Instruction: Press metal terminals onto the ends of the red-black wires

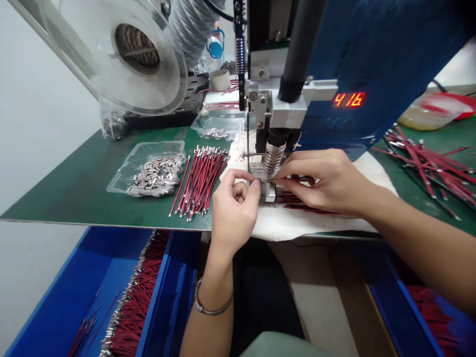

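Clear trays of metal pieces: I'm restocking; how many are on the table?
2: the front tray, left of the red wires; the back tray, behind them, beside the machine. Others may be hidden.

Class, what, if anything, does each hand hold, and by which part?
The right hand seemingly pinches a thin wire near its end at the machine. The left hand's hold cannot be told.

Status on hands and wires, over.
Left hand beside metal block, grip unclear. Right hand pinching what looks like dark wire. Machine spring close to both.
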Available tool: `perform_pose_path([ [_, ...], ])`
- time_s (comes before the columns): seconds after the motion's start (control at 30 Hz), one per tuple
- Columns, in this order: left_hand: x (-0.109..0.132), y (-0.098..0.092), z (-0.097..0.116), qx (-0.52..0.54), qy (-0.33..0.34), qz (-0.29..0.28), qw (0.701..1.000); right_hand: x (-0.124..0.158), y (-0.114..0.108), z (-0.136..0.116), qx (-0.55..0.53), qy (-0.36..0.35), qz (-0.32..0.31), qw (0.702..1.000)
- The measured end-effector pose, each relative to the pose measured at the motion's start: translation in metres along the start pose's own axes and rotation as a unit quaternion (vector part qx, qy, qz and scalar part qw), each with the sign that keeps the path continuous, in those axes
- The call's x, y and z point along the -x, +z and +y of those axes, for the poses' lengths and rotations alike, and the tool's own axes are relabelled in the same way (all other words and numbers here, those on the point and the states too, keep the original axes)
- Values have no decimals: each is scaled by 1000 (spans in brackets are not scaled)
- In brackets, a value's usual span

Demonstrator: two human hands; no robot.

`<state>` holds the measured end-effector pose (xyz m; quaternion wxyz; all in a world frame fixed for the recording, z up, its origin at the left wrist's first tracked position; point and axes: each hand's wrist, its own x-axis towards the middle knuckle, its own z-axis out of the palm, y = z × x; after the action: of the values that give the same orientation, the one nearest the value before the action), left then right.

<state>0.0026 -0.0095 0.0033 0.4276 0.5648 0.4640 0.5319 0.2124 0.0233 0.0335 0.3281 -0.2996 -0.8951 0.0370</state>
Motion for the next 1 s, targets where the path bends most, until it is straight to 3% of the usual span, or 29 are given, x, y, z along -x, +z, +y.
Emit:
perform_pose_path([
  [1.0,-1,0,-2,22,-7,0,1000,1,1,1,6,-5,4,1000],
])
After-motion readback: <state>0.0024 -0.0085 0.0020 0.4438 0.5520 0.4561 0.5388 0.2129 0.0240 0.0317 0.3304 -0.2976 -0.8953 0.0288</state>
